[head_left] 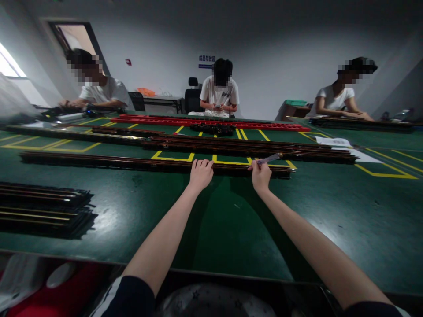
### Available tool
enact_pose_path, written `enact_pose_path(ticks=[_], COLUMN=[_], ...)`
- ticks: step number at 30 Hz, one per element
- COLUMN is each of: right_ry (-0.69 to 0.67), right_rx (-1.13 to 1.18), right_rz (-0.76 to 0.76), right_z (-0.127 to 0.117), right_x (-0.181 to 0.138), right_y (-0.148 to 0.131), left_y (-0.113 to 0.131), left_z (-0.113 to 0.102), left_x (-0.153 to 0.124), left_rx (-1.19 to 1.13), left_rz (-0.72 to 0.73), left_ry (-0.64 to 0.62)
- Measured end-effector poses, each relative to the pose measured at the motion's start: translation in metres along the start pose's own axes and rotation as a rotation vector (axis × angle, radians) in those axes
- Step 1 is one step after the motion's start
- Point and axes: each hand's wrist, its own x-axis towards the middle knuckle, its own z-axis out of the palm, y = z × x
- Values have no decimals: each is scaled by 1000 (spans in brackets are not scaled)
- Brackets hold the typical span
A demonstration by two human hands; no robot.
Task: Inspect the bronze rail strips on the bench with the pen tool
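Note:
A long dark rail [132, 162] with brown edges lies across the green table in front of me. My left hand [200, 173] rests on its near edge, fingers curled over it. A little to the right, my right hand [261, 174] is closed on a slim pen-like tool [269, 159] that points up and right, its lower end at the rail. Both forearms reach straight out over the table.
More dark rails [251, 147] lie behind, then long red strips [211, 122] and a black part [214, 129]. A stack of dark rails [42, 208] sits near left. Yellow tape marks the green table [231, 220]. Three seated people work at the far side.

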Motion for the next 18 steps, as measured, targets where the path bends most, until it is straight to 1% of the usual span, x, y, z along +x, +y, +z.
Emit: enact_pose_path(ticks=[7,13,18], right_ry=[60,23,35], right_rx=[1,-7,-33], right_rz=[17,2,-22], right_z=[-1,-2,-1], right_x=[1,0,1], right_y=[-1,-1,1], left_y=[0,0,-1], left_z=[-1,-2,0], left_x=[0,0,0], left_rx=[-8,-3,8], left_rz=[-1,4,-2], left_ry=[-13,-6,5])
